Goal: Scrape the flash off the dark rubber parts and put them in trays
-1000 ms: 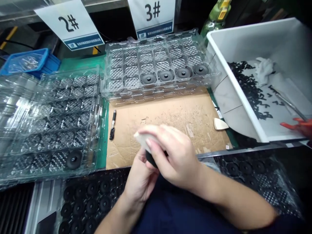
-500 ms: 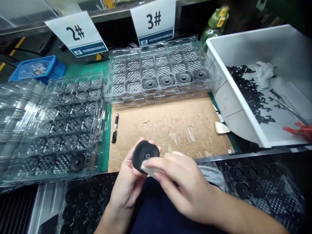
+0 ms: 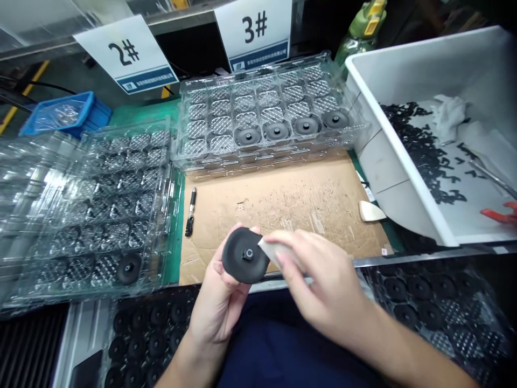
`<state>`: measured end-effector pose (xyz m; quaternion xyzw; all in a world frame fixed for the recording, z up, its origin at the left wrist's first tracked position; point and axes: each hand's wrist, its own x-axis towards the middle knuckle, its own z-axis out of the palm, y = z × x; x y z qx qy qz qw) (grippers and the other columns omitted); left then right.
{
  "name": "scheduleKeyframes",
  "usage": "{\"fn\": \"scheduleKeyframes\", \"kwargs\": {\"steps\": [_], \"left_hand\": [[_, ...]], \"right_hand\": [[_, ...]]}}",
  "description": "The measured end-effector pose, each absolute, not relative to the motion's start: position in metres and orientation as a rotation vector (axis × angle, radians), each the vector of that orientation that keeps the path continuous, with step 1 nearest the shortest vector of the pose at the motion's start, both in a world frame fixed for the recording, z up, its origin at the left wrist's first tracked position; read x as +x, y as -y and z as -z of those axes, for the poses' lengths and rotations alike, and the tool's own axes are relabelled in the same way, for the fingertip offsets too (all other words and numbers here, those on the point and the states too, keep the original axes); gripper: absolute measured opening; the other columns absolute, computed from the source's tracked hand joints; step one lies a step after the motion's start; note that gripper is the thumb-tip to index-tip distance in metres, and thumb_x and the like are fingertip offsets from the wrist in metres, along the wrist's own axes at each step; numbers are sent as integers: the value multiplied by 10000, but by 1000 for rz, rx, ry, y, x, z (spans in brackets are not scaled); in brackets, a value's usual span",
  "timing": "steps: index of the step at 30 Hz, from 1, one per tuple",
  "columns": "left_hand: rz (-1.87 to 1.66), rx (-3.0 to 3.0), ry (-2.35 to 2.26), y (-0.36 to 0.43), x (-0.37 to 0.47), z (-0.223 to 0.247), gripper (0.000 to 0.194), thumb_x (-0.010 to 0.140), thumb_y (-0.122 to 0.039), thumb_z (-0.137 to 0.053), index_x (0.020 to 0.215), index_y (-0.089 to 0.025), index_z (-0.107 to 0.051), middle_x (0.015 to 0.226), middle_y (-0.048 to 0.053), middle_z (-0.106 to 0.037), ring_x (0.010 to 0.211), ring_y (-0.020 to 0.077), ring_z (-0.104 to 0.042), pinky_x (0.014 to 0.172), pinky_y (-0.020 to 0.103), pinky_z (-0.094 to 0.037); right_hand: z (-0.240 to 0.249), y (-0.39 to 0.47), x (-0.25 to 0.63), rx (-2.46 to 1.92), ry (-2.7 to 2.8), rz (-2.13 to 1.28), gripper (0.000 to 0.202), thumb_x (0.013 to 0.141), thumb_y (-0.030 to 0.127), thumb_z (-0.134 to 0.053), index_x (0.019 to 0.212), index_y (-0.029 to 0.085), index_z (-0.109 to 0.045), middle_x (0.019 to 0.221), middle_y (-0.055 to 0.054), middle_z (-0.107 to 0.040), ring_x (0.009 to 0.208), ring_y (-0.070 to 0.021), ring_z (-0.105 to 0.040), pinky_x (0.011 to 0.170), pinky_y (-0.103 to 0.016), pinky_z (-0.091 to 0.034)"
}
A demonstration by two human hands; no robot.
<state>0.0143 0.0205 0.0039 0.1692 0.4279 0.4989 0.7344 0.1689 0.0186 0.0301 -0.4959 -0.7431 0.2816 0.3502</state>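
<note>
A round black disc (image 3: pixel 238 257) with a small raised hub is held by its edge in my left hand (image 3: pixel 216 302), its face turned up toward the camera. My right hand (image 3: pixel 319 275) pinches a flat whitish piece (image 3: pixel 283 253), whose tip is at the disc's right edge; whether they touch is unclear. Beneath and beyond my hands lies a cardboard sheet (image 3: pixel 274 199). A clear plastic tray (image 3: pixel 262 116) behind it holds several black discs in its front row.
On the left, another clear tray (image 3: pixel 121 205) holds one black disc. A pen (image 3: pixel 191 211) and a whitish wedge (image 3: pixel 371 211) lie on the cardboard's sides. The white bin (image 3: pixel 407 161) at right contains small black pieces and a red-handled tool (image 3: pixel 501 215). More disc-filled trays sit below.
My right hand and the whitish piece have moved right, from the disc's face to its edge. The disc is tilted differently, and its hub now shows fully.
</note>
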Motion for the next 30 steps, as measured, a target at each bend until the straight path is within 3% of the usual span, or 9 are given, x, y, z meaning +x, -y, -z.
{"fn": "scheduleKeyframes", "kwargs": {"steps": [3, 7, 11, 16, 19, 23, 27, 30], "left_hand": [[-1069, 364, -926, -20, 15, -2, 400, 705, -210, -696, 1084, -291, -597, 1144, 4, -629, 1008, 181, -605, 840, 232, -499], [-1107, 355, -902, -20, 14, 2, 491, 701, -316, -697, 1168, -272, -553, 1213, 37, -590, 1133, 210, -531, 945, 272, -443], [-1072, 311, -875, -20, 11, 5, 564, 693, -375, -686, 1217, -261, -508, 1275, 67, -540, 1138, 256, -528, 996, 359, -406], [-1038, 269, -836, -22, 10, 7, 579, 672, -418, -680, 1196, -228, -520, 1294, 86, -524, 1132, 265, -531, 982, 353, -419], [-1028, 267, -827, -22, 14, 6, 626, 621, -434, -708, 1182, -221, -531, 1261, 88, -551, 1099, 268, -556, 951, 340, -444], [-1024, 291, -844, -20, 21, 3, 492, 634, -384, -726, 1083, -232, -595, 1116, 34, -640, 1032, 212, -593, 861, 256, -492], [-1022, 299, -830, -17, 17, 2, 471, 649, -348, -730, 1095, -273, -597, 1107, 2, -646, 1025, 189, -597, 858, 229, -494], [-1043, 290, -815, -16, 16, 3, 508, 600, -361, -753, 1083, -307, -604, 1101, -28, -650, 1008, 170, -607, 872, 225, -493]], "right_hand": [[-28, -19, 168, -1174, 1967, -752, 251, 853, 145, -438, 1079, 159, -546, 858, -48, -638, 733, -165, -562, 670, -316, -432], [-11, -34, 180, -1304, 1820, -937, 225, 882, 189, -398, 1045, 212, -551, 992, -26, -636, 875, -150, -592, 742, -278, -463], [33, -33, 189, -1588, 1713, -881, 239, 870, 224, -403, 1086, 197, -502, 980, -54, -635, 818, -175, -611, 701, -302, -480], [80, -11, 186, -1500, 1823, -985, 228, 855, 180, -427, 1025, 207, -576, 922, -37, -658, 839, -180, -617, 743, -319, -487], [58, -18, 187, -1494, 1778, -961, 253, 874, 179, -425, 1070, 231, -576, 979, -26, -641, 900, -161, -596, 773, -296, -475], [-10, -29, 174, -1361, 1710, -733, 309, 881, 173, -439, 1179, 224, -504, 1114, -39, -598, 998, -169, -548, 861, -325, -418], [-40, -25, 156, -1064, 1982, -766, 272, 872, 157, -421, 1122, 161, -529, 929, -45, -647, 804, -169, -566, 735, -337, -396], [-37, -29, 150, -1093, 2048, -875, 240, 888, 145, -390, 1066, 168, -548, 953, -30, -645, 802, -155, -561, 707, -315, -369]]}}
